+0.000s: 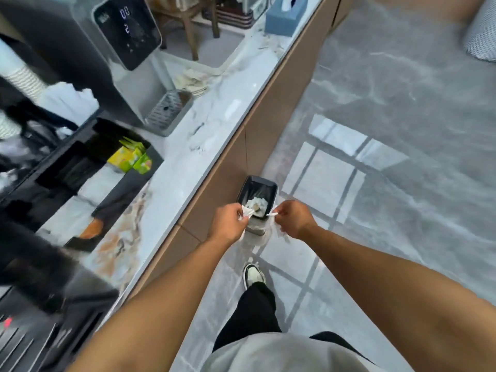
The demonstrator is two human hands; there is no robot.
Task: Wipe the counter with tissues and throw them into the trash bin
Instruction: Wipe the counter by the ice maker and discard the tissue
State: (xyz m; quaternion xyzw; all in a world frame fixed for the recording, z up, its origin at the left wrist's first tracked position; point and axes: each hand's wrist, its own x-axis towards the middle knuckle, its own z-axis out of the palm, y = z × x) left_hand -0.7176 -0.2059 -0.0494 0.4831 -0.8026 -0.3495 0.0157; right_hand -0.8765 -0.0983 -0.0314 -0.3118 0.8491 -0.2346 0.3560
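A small black-lined trash bin (249,185) stands on the floor against the counter's brown side, with crumpled white tissues (257,203) inside. Both my hands hover just over its near rim. My left hand (228,222) is closed on a white tissue (246,212) that pokes out toward the bin and hangs below the fist. My right hand (291,217) pinches another white tissue (271,214), part of which trails under the hand. The marble counter (204,146) runs along the left. A blue tissue box (284,17) sits at its far end.
On the counter stand a grey water dispenser (118,49) with a drip tray (167,111), a black organiser (88,167) with green packets, and stacked cups at the left edge. My shoe (252,275) stands on the grey tiled floor right of the counter.
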